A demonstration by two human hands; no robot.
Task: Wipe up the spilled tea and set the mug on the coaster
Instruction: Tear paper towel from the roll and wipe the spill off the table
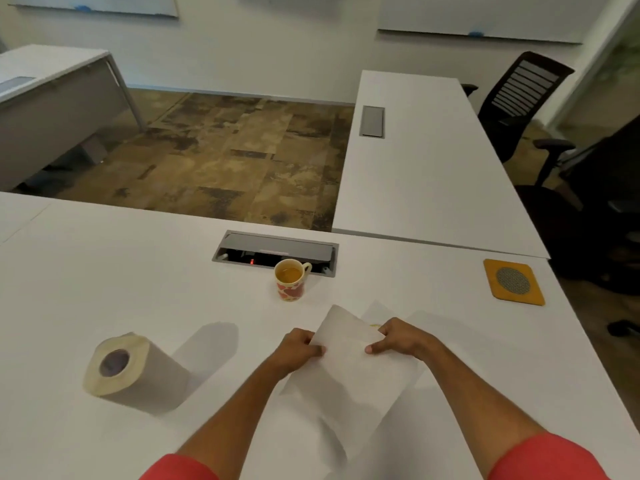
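Note:
A white paper towel sheet [349, 368] is held just above the white table [138, 271] near its front edge. My left hand [299, 348] pinches its left edge and my right hand [401, 337] pinches its right edge. A small yellow patch of spilled tea [374, 326] shows by my right fingers, mostly hidden by the sheet. The mug [291, 279], yellow with red hearts, stands upright with tea in it, beyond the sheet. The orange coaster [513, 282] with a grey mesh centre lies at the far right of the table.
A roll of paper towel [131, 370] lies on its side at the front left. An open grey cable box [275, 252] is set into the table behind the mug. A second white desk [422, 161] joins at the right, with black chairs [519, 98] beyond it.

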